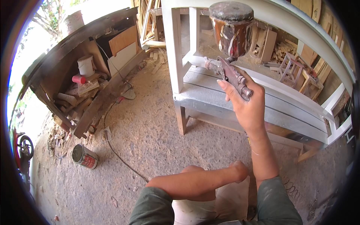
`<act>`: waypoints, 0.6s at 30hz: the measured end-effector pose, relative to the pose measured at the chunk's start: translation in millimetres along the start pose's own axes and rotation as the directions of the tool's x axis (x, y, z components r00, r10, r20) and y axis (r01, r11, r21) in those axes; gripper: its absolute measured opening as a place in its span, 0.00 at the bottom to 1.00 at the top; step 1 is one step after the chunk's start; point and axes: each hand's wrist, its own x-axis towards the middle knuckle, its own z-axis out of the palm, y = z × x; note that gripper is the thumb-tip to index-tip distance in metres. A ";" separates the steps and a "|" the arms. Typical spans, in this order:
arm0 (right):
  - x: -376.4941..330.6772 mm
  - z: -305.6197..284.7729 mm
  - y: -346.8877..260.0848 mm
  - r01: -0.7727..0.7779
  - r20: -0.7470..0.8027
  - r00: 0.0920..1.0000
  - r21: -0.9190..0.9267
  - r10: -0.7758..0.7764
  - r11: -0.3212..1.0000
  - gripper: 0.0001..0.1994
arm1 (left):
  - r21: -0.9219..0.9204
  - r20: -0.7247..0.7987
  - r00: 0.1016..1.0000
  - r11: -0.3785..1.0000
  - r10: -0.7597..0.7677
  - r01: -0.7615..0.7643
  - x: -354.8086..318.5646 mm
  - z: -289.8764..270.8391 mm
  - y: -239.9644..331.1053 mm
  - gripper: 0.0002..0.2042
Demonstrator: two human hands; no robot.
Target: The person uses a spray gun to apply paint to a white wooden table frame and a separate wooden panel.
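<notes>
My right hand (248, 107) is raised in front of me, wrapped round the handle of a spray gun (233, 75). A paint-streaked cup with a dark lid (231, 11) sits on top of the gun, and the nozzle end points left. Just beyond the gun stands a white-painted wooden bench (210, 95) with a slatted seat, arms and an open back frame. Parts of its legs and lower rail show bare wood. My left forearm lies across in front of my body, with my left hand (240, 171) bent down at the wrist near my right forearm. Its fingers are hidden.
An open paint can (85, 156) stands on the rough floor, beside a cable (122, 163) running towards me. At left, a dark wooden workbench (92, 108) holds scraps and a white bucket (86, 65). Small stools (291, 69) and stacked timber stand behind the bench. A coiled hose (292, 189) lies at right.
</notes>
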 end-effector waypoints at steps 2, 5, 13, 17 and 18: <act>2.6 -2.5 -4.8 0.026 -0.020 0.999 -0.007 -0.026 1.000 0.19 | -0.001 0.009 1.000 1.000 0.018 -0.018 -3.3 -6.3 -0.5 0.14; 5.9 -5.0 -13.4 0.060 -0.053 0.997 -0.007 -0.060 0.998 0.18 | 0.011 0.033 0.999 1.000 0.027 -0.027 -5.2 -11.3 1.5 0.14; 28.6 -2.7 -22.5 0.165 -0.146 0.976 0.005 -0.162 0.986 0.15 | -0.117 0.131 0.991 0.992 -0.027 0.042 -21.4 -34.9 3.7 0.26; 43.4 -5.0 -37.0 0.199 -0.172 0.965 0.003 -0.195 0.980 0.13 | -0.073 0.126 0.992 0.997 -0.013 0.023 -19.0 -32.9 2.5 0.20; 47.1 -6.5 -40.2 0.223 -0.183 0.958 -0.001 -0.220 0.975 0.13 | -0.023 0.090 0.996 1.000 0.014 -0.012 -18.0 -30.0 1.7 0.17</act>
